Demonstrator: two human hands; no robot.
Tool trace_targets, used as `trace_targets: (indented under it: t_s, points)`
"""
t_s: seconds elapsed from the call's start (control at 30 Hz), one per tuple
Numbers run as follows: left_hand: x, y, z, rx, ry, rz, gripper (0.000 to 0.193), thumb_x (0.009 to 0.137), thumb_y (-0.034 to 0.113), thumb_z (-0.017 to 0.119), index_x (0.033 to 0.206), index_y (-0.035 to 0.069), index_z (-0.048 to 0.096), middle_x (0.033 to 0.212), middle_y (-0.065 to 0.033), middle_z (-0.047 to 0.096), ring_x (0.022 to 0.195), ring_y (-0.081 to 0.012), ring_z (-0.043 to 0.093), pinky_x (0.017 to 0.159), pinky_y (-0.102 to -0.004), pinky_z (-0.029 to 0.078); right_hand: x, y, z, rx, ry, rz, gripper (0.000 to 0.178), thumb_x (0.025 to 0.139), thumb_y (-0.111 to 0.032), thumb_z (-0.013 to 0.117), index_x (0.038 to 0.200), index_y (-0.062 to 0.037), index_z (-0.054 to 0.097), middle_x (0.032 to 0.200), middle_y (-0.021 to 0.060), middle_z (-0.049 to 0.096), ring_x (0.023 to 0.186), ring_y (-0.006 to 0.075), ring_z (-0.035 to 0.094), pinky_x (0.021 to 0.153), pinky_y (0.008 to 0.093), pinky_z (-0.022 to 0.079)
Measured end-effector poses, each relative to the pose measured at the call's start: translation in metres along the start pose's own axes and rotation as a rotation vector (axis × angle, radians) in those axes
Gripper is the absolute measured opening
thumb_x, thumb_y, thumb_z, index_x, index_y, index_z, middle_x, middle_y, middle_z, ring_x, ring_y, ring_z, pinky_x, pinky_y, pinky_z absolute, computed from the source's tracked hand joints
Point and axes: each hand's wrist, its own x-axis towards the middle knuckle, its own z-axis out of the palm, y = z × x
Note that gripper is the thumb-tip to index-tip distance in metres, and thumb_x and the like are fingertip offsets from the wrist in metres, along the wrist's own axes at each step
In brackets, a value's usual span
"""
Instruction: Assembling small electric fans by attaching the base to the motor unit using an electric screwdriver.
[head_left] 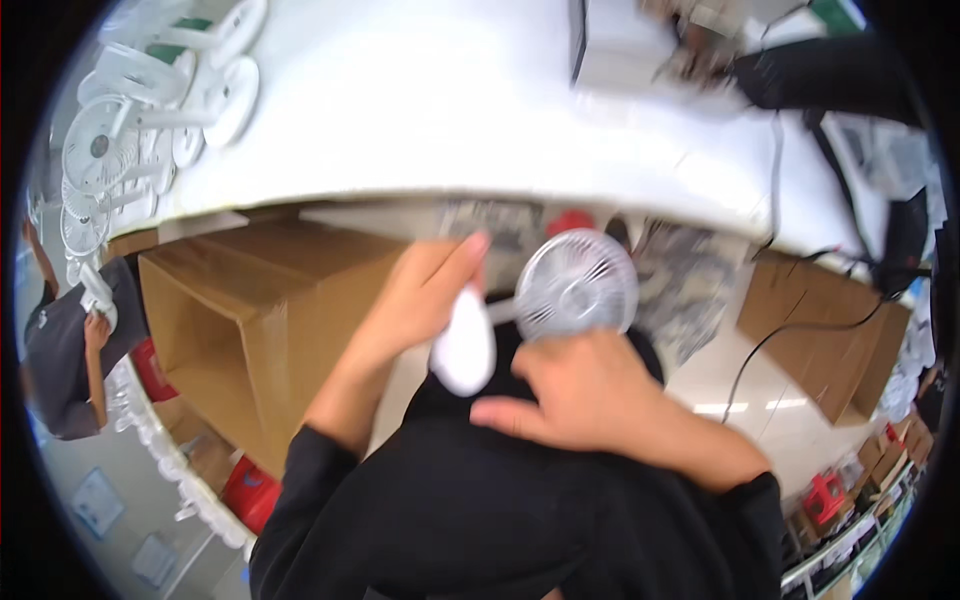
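A small white desk fan (577, 287) is held sideways before my body, its round grille to the right and its oval base (465, 345) to the left. A short stem joins the two. My left hand (428, 290) grips the base along its far side, fingers partly hidden behind it. My right hand (580, 390) holds the near rim of the grille, with its thumb pointing left and the other fingers tucked out of sight. Motion blurs the base and both hands a little.
Several white fans (100, 145) stand crowded at the left end of the white table (400, 100). An open cardboard box (270, 300) is at my left, another box (820, 330) at the right. Black cables (775, 180) hang over the table's right edge. A co-worker (75, 350) handles a white part at far left.
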Motion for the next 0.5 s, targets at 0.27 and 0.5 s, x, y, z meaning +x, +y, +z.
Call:
trace_targets:
  t_s: [0.27, 0.5]
  points:
    - [-0.077, 0.138, -0.121, 0.213, 0.090, 0.659, 0.039, 0.086, 0.023, 0.047, 0.049, 0.010, 0.051, 0.052, -0.0040, 0.048, 0.044, -0.0154, 0.037, 0.046, -0.0278, 0.031, -0.034, 0.033, -0.085, 0.236, 0.651, 0.003, 0.014, 0.081, -0.013, 0.064, 0.069, -0.0063, 0.061, 0.062, 0.0031, 0.059, 0.046, 0.0162, 0.047, 0.047, 0.0243, 0.037]
    - [0.032, 0.200, -0.181, -0.011, 0.826, 0.761, 0.049, 0.099, 0.040, 0.041, 0.068, 0.007, 0.061, 0.066, -0.0030, 0.055, 0.062, -0.0103, 0.047, 0.061, -0.0234, 0.037, -0.043, 0.051, -0.101, 0.393, 0.896, 0.047, 0.011, 0.077, -0.005, 0.058, 0.066, -0.0045, 0.060, 0.058, 0.0039, 0.057, 0.044, 0.0157, 0.043, 0.047, 0.0233, 0.036]
